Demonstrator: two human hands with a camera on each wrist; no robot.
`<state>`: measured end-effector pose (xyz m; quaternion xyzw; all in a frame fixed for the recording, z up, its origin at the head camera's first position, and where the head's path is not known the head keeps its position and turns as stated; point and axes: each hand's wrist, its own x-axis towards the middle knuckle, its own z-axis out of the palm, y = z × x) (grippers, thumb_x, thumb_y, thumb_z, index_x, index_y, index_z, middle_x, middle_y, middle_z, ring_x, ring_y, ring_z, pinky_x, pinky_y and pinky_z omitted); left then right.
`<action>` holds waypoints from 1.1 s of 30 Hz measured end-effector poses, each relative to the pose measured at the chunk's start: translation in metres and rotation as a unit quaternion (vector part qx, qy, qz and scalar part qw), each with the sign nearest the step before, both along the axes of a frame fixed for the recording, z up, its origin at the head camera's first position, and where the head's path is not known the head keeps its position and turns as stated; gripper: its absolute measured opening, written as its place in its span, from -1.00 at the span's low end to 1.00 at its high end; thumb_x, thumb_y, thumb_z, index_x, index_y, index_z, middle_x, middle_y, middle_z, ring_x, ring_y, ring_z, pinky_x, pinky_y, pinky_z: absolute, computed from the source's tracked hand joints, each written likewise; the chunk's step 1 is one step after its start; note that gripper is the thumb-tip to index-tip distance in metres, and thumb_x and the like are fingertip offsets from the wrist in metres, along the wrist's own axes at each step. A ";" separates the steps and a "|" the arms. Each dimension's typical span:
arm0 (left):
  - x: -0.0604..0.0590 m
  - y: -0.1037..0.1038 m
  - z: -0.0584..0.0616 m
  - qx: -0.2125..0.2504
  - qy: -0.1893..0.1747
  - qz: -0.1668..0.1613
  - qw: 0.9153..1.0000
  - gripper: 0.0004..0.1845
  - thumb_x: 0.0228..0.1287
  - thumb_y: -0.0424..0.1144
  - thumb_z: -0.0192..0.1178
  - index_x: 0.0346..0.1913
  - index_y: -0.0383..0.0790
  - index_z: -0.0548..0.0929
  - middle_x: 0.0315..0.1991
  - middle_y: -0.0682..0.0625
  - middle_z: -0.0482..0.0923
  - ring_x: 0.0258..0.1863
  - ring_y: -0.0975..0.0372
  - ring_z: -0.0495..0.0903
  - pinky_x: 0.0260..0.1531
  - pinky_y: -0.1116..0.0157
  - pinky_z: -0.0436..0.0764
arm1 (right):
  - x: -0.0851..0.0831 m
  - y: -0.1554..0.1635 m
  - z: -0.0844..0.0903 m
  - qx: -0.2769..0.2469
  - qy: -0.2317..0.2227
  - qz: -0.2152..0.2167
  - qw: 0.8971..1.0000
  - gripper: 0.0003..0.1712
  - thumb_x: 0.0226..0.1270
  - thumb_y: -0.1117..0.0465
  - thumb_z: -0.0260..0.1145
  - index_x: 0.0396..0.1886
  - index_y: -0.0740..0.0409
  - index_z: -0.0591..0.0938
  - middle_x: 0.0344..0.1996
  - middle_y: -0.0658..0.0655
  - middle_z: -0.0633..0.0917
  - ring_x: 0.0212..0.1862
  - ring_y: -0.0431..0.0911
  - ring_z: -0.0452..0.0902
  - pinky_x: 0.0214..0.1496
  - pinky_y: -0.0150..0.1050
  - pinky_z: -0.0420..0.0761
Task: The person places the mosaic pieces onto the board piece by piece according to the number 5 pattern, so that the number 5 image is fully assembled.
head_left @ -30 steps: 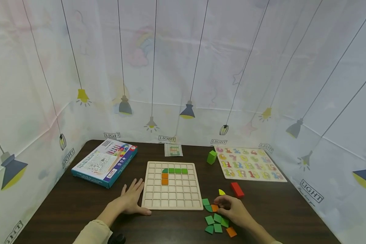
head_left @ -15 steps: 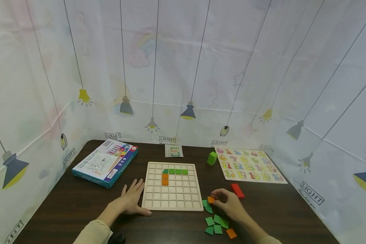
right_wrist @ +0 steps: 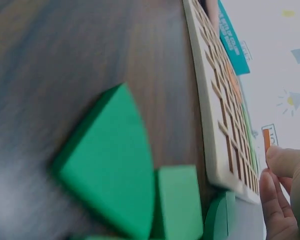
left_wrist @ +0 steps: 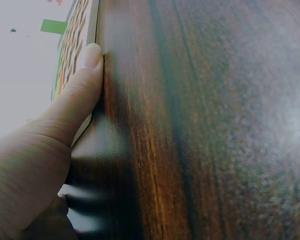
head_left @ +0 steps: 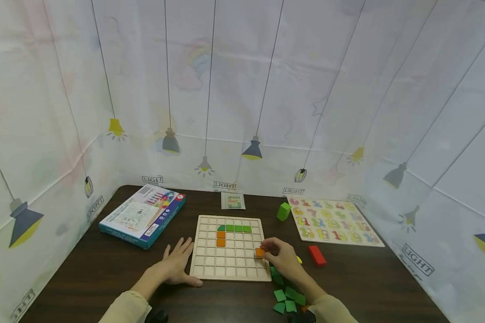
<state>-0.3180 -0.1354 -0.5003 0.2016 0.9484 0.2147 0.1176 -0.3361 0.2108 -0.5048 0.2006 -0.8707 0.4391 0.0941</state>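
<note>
A wooden grid board (head_left: 230,264) lies on the dark table, with a row of green tiles (head_left: 238,228) and two orange tiles (head_left: 220,238) set in its upper cells. My right hand (head_left: 278,255) pinches an orange square tile (head_left: 260,252) over the board's right edge; the tile (right_wrist: 266,140) and fingertips (right_wrist: 282,165) also show in the right wrist view. My left hand (head_left: 174,267) lies flat on the table against the board's left side, thumb (left_wrist: 85,80) touching the board's edge (left_wrist: 92,25). Loose green tiles (head_left: 287,298) lie by my right forearm; some green tiles (right_wrist: 115,165) fill the right wrist view.
A blue game box (head_left: 143,215) sits at the back left. A pattern card (head_left: 232,200) lies behind the board. A green block (head_left: 283,211), a number puzzle (head_left: 333,221) and a red block (head_left: 317,255) are to the right. A yellow piece (head_left: 298,259) peeks out beside my right hand.
My right hand lifted an orange tile from the loose pile and carried it left and forward to the board's right edge. The left hand stayed put.
</note>
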 end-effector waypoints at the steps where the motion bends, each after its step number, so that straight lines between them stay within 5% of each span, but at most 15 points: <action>1: 0.000 0.000 0.000 0.001 0.000 0.000 1.000 0.27 -0.17 0.37 0.34 0.45 -0.37 0.03 0.47 -0.25 -0.13 0.43 -0.15 -0.20 0.23 -0.29 -0.18 | -0.002 -0.003 0.001 0.001 0.000 -0.002 1.000 -0.70 0.10 0.47 0.37 -0.13 0.28 0.62 -0.25 0.09 0.68 -0.21 -0.03 0.62 -0.20 -0.31 0.61; 33: -0.004 0.000 -0.004 -0.014 -0.002 0.005 1.000 0.29 -0.17 0.41 0.31 0.47 -0.33 -0.01 0.48 -0.21 -0.14 0.44 -0.11 -0.19 0.24 -0.27 -0.18 | -0.034 -0.075 -0.007 -0.003 0.008 0.020 1.000 -0.73 0.17 0.49 0.29 -0.10 0.36 0.59 -0.20 0.24 0.65 -0.14 0.09 0.58 -0.11 -0.20 0.60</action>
